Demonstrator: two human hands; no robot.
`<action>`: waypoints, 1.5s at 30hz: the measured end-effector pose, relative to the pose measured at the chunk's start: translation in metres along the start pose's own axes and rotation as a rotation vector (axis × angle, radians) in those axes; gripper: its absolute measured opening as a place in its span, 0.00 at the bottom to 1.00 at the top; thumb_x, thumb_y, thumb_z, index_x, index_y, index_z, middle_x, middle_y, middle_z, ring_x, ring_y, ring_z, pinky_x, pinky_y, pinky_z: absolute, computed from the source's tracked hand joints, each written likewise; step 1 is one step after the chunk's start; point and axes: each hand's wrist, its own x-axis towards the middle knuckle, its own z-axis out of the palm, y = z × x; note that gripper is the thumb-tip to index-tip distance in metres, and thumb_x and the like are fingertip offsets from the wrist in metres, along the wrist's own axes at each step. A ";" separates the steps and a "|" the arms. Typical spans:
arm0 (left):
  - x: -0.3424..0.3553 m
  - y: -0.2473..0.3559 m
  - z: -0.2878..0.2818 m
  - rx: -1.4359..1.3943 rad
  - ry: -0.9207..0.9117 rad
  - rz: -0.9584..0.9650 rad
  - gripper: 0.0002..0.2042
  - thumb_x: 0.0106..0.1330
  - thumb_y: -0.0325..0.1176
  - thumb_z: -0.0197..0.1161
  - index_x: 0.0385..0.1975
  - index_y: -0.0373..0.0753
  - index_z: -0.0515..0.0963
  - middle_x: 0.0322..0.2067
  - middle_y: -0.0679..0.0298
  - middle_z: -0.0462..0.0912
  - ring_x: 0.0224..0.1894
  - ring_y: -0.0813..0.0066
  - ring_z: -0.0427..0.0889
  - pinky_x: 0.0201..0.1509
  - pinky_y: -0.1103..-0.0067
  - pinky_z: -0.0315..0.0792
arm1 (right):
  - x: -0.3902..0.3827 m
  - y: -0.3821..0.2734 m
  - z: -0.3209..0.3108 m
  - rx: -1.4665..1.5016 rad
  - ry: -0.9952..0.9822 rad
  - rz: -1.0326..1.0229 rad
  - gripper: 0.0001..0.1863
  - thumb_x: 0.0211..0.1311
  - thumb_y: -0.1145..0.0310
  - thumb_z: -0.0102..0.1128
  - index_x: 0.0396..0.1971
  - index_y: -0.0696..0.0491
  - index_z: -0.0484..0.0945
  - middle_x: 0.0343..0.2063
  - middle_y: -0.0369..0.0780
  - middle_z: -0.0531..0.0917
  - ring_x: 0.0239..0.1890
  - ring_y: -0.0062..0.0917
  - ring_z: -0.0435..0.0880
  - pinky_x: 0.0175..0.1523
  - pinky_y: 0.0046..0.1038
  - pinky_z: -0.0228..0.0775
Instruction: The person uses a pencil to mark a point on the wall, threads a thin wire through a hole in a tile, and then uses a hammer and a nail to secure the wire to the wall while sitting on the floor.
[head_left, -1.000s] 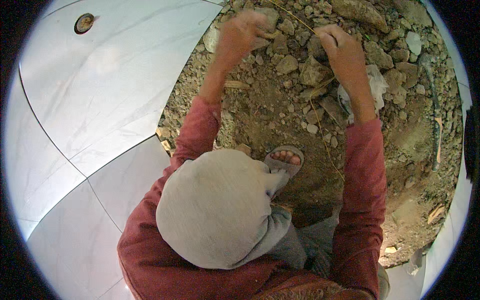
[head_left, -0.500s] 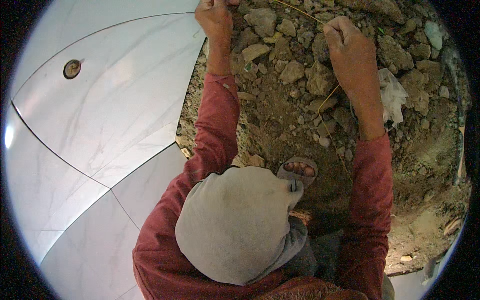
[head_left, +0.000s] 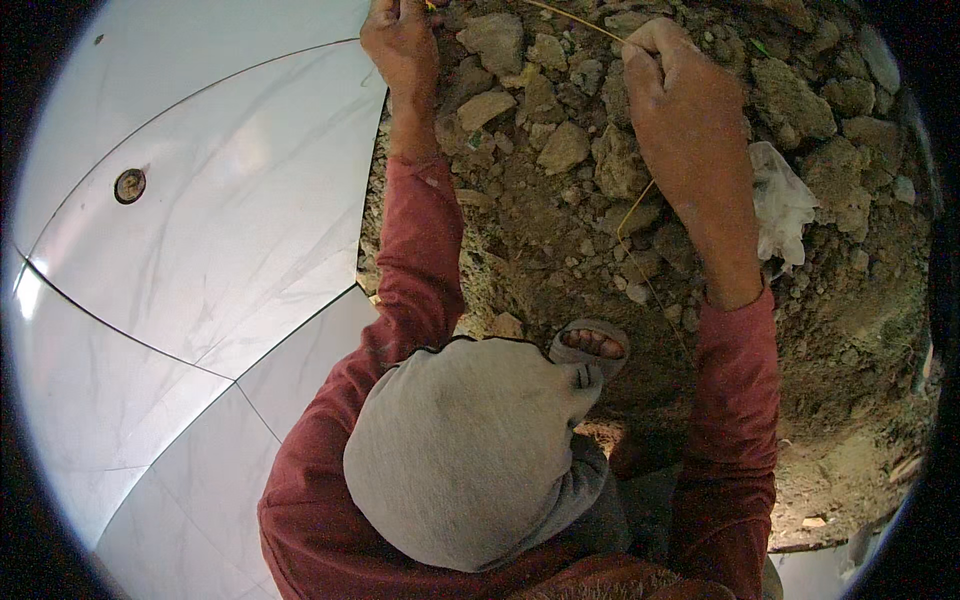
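Note:
My right hand pinches a thin yellow string between thumb and forefinger, above rubble and soil. One length of the string runs taut up and left out of the picture; the other hangs slack below the hand, down to the dirt. At the top edge, my left hand is closed over the border of a large white marbled tile. A speck of yellow shows at its fingertips, which the picture's edge partly cuts off.
Broken stones and loose soil fill the ground right of the tiles. A crumpled clear plastic bag lies beside my right wrist. A round hole pierces the tile. My sandalled foot rests on dirt, near rounded grey cloth.
Both hands sit slightly farther left in the picture, and the whole view has shifted a little. The right hand keeps its pinch on the string.

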 end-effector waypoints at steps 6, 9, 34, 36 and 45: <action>0.005 -0.020 -0.004 -0.068 0.029 -0.031 0.12 0.75 0.39 0.61 0.31 0.38 0.80 0.20 0.71 0.76 0.22 0.86 0.70 0.26 0.82 0.64 | 0.013 -0.033 -0.028 0.298 -0.108 0.312 0.14 0.78 0.67 0.46 0.32 0.57 0.76 0.19 0.40 0.73 0.19 0.28 0.70 0.29 0.35 0.65; 0.004 -0.015 -0.004 -0.104 -0.019 -0.012 0.12 0.75 0.39 0.61 0.30 0.39 0.79 0.20 0.72 0.75 0.21 0.86 0.68 0.25 0.82 0.62 | 0.006 -0.044 -0.035 0.293 -0.042 0.239 0.14 0.77 0.67 0.46 0.29 0.56 0.72 0.18 0.37 0.67 0.19 0.23 0.63 0.30 0.33 0.61; -0.010 -0.023 0.016 0.338 0.201 0.209 0.13 0.70 0.43 0.62 0.39 0.40 0.85 0.31 0.52 0.88 0.36 0.52 0.87 0.40 0.64 0.79 | 0.003 -0.027 -0.025 0.252 -0.092 0.194 0.11 0.76 0.69 0.45 0.30 0.53 0.69 0.16 0.39 0.61 0.16 0.24 0.58 0.25 0.37 0.55; -0.008 -0.018 0.016 0.256 0.103 0.210 0.14 0.70 0.45 0.63 0.38 0.40 0.86 0.31 0.52 0.87 0.35 0.52 0.87 0.39 0.63 0.78 | 0.005 -0.023 -0.029 0.290 -0.130 0.222 0.11 0.76 0.69 0.45 0.29 0.53 0.69 0.16 0.38 0.61 0.17 0.23 0.57 0.25 0.37 0.54; 0.008 -0.007 0.017 0.542 0.124 0.101 0.17 0.73 0.41 0.55 0.25 0.39 0.82 0.18 0.61 0.80 0.20 0.73 0.75 0.26 0.70 0.68 | 0.009 -0.039 -0.041 0.359 -0.170 0.270 0.12 0.77 0.68 0.45 0.29 0.52 0.69 0.18 0.36 0.60 0.19 0.22 0.57 0.28 0.37 0.55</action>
